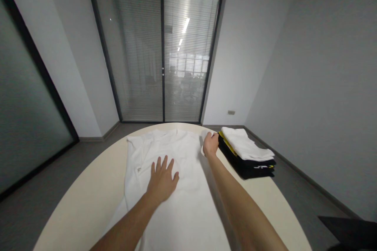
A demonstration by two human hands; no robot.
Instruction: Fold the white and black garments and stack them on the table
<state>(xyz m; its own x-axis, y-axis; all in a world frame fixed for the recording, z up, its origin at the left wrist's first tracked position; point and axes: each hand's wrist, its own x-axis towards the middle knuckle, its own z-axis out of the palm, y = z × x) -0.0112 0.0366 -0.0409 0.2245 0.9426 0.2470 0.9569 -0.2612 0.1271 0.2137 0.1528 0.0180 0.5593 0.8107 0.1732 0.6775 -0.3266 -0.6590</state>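
A white shirt (182, 200) lies spread out flat on a cream table (85, 204), its collar at the far end. My left hand (162, 178) rests flat on the middle of the shirt, fingers spread. My right hand (211, 144) reaches to the shirt's far right edge and is closed on a fold of the white cloth near the shoulder or sleeve.
A stack of folded clothes (247, 153), white on top with yellow and black beneath, sits at the table's far right. Beyond the table are a grey floor, glass doors with blinds (161, 55) and plain walls. A dark object (350, 231) shows at the lower right corner.
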